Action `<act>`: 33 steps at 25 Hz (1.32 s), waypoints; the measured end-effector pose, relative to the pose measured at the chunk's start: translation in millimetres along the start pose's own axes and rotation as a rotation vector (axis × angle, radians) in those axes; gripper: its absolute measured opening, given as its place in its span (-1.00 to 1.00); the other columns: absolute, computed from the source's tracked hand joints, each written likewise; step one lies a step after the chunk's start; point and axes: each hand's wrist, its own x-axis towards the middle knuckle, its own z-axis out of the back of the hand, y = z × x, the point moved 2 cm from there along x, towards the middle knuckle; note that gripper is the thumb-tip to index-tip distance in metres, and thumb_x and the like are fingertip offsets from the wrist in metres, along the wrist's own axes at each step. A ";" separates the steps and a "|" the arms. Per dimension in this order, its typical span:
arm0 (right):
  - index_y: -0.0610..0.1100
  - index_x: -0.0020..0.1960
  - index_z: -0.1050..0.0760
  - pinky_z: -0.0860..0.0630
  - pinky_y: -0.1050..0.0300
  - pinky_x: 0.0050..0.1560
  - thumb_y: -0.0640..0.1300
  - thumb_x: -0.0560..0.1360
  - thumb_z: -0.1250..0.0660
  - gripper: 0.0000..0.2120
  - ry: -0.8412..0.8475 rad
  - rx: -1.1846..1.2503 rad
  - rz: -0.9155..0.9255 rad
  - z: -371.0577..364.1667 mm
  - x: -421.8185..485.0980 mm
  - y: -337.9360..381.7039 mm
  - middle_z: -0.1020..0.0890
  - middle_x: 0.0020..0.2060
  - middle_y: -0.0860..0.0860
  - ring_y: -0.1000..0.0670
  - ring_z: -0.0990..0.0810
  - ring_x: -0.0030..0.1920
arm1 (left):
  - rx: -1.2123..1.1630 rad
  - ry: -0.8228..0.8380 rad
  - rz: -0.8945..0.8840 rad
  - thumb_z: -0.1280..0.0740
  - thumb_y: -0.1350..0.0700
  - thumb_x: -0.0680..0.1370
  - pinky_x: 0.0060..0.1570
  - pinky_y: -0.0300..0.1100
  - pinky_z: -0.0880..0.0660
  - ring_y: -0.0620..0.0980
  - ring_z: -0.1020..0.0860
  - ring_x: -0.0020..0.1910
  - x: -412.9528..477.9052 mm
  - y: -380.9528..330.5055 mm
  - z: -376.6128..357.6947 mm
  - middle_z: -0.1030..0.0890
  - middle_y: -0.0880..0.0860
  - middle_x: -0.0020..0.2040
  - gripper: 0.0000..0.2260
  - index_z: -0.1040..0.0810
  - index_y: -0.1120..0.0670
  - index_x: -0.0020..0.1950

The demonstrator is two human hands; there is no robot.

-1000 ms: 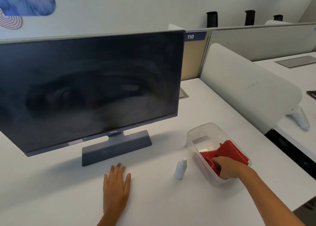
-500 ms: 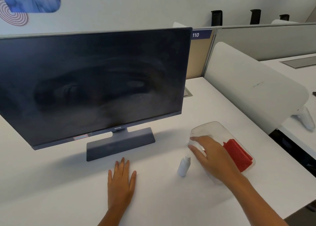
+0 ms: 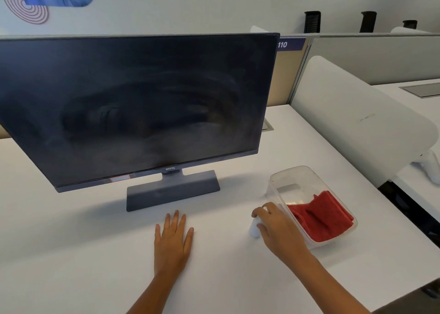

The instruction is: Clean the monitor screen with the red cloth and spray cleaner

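The dark monitor (image 3: 142, 104) stands on the white desk, its screen smeared with streaks. A red cloth (image 3: 321, 218) lies folded in a clear plastic box (image 3: 295, 173) to the monitor's right. Just left of that box stands a small white spray bottle (image 3: 253, 230), and my right hand (image 3: 278, 228) is wrapped around it, fingers over its top. My left hand (image 3: 173, 240) lies flat on the desk, palm down, in front of the monitor's base, holding nothing.
The grey monitor base (image 3: 173, 192) stands just beyond my left hand. A white padded divider (image 3: 357, 123) borders the desk on the right, with a gap and another desk past it. A partition labelled 110 (image 3: 288, 44) runs behind.
My right hand let go of the red cloth, left the box, moved left and closed around the spray bottle. The left hand stayed flat on the desk.
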 end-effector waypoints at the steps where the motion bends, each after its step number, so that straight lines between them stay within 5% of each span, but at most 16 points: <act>1: -0.16 0.07 -0.56 -0.45 0.25 -0.16 -0.28 0.48 -0.33 -0.82 -0.011 0.025 0.012 1.7 0.4 0.8 -0.58 0.04 -0.10 -0.08 -0.59 -0.07 | 0.005 0.003 0.001 0.59 -0.41 0.24 0.47 0.00 0.20 0.03 0.07 0.53 -0.2 0.1 0.5 -0.03 0.04 0.54 0.01 -0.06 0.02 0.50; 6: -0.23 -0.06 -0.57 -0.54 0.16 -0.11 -0.39 0.46 -0.32 -0.87 -0.143 0.202 0.056 32.9 16.7 1.6 -0.60 -0.07 -0.10 -0.07 -0.60 -0.12 | 0.021 0.017 0.005 0.60 -0.40 0.23 0.47 0.00 0.21 0.02 0.08 0.53 0.6 0.5 0.1 -0.01 0.02 0.55 0.00 -0.05 0.00 0.50; 13: -0.18 0.15 -0.50 -0.64 -0.02 -0.03 -0.32 0.49 -0.33 -0.77 -0.405 0.226 -0.069 95.3 56.5 -32.2 -0.59 0.09 -0.17 -0.13 -0.58 0.03 | 0.004 0.022 0.015 0.59 -0.41 0.24 0.47 -0.02 0.23 0.01 0.07 0.53 0.4 1.9 0.0 -0.02 0.02 0.55 0.00 -0.06 0.00 0.50; 23: -0.18 0.26 -0.40 -0.55 -0.06 0.04 -0.31 0.52 -0.29 -0.68 -0.117 0.085 -0.415 48.6 76.8 -102.0 -0.59 0.09 -0.25 -0.23 -0.59 0.01 | -0.028 0.025 0.027 0.58 -0.42 0.24 0.46 -0.03 0.23 0.00 0.07 0.53 1.8 1.3 1.3 -0.02 0.02 0.55 0.00 -0.07 -0.01 0.50; 33: -0.16 0.39 -0.32 -0.44 -0.17 0.23 -0.16 0.48 -0.38 -0.49 -0.242 0.022 -0.348 34.5 60.6 -95.6 -0.46 0.31 -0.24 -0.25 -0.45 0.27 | -0.060 0.000 0.009 0.52 -0.42 0.30 0.46 -0.02 0.20 0.01 0.03 0.53 2.7 0.6 0.7 -0.08 0.02 0.54 -0.05 -0.13 0.00 0.49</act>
